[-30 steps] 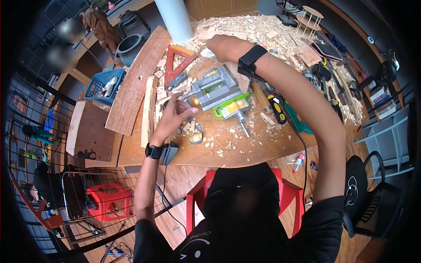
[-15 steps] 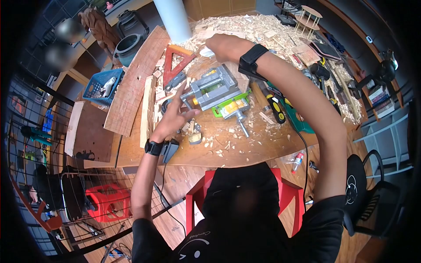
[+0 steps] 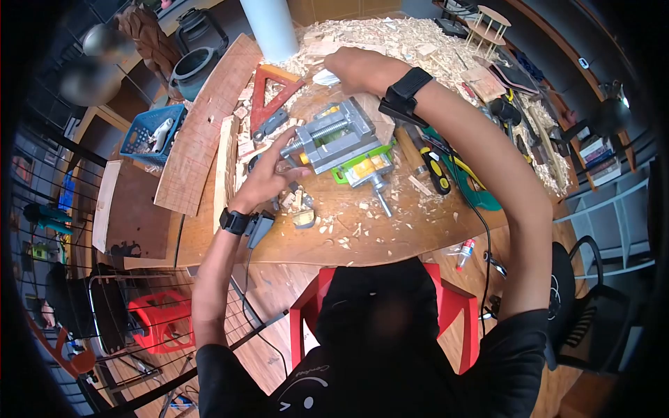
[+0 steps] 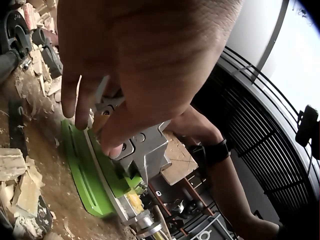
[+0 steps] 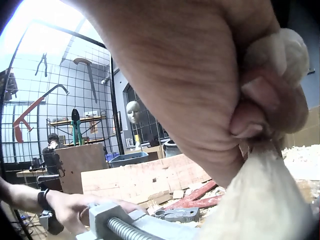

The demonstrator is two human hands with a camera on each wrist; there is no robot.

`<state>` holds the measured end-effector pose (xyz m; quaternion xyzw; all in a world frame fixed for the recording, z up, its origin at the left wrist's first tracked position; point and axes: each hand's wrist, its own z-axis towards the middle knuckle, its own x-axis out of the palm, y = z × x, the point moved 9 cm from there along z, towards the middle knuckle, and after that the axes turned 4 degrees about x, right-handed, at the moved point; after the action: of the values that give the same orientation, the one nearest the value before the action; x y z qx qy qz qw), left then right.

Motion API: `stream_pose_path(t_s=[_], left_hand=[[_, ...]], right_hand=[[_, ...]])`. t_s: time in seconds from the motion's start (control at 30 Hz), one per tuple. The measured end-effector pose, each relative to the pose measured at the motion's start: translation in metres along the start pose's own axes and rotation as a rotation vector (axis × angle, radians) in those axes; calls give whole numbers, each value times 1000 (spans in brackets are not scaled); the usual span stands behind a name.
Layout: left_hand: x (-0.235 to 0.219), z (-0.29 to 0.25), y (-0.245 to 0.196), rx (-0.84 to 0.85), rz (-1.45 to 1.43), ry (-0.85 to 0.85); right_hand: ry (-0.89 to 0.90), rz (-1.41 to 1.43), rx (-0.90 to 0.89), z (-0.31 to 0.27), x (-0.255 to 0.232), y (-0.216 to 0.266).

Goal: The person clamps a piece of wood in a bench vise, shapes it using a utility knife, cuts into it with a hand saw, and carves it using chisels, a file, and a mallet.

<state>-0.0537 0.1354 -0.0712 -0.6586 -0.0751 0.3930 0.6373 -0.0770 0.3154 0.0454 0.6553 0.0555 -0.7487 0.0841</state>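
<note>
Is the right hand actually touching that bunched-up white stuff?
Touching. The right wrist view shows the right hand gripping the white stuff, which sticks out above and below its curled fingers.

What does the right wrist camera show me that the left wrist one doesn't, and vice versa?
Right wrist only: fingers pinching a pale thing I can't identify, a mannequin head and a blue basket.

Left wrist only: the vise's green base.

Both: parts of the grey vise, the left hand and the right hand.
</note>
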Motion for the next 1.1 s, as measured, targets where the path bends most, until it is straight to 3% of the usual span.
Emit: stream_pose_path(t_s=[0.07, 0.4, 0.5, 0.53, 0.6, 0.63, 0.7, 0.73, 0.83, 0.87, 0.9, 0.93, 0.97, 1.07, 1.1], left_hand=[[-3, 0, -4, 33, 168, -21], [-5, 4, -4, 104, 220, -49], [1, 6, 3, -26, 19, 21], [2, 7, 3, -20, 17, 28], [1, 6, 13, -60, -7, 22], [0, 6, 13, -30, -26, 12], [-1, 5, 12, -78, -51, 48], [0, 4, 14, -128, -70, 78], [-4, 9, 7, -74, -69, 82], [-6, 11, 6, -70, -57, 90], [-8, 13, 7, -58, -136, 47], [-11, 15, 10, -57, -138, 45], [-12, 18, 14, -76, -133, 86], [-17, 22, 12, -48, -122, 127], [-19, 21, 8, -1, -122, 136]], right_hand=[[21, -1, 10, 2, 3, -2], [50, 18, 1, -2, 4, -10], [-59, 113, -97, -12, -11, -22], [-60, 108, -89, -15, -19, -27], [47, 210, 102, -22, -25, -55], [-106, 161, 74, -34, -36, -68], [-22, 280, 261, -67, -35, -97], [-70, 89, 200, -80, -25, -113], [136, 174, 383, -143, 12, -140], [131, 195, 336, -161, 28, -148], [73, 113, 380, -182, 32, -152], [116, 266, 448, -199, 31, -145], [152, 120, 495, -214, 39, -149], [247, 64, 516, -245, 48, -130], [192, 35, 488, -254, 55, -130]])
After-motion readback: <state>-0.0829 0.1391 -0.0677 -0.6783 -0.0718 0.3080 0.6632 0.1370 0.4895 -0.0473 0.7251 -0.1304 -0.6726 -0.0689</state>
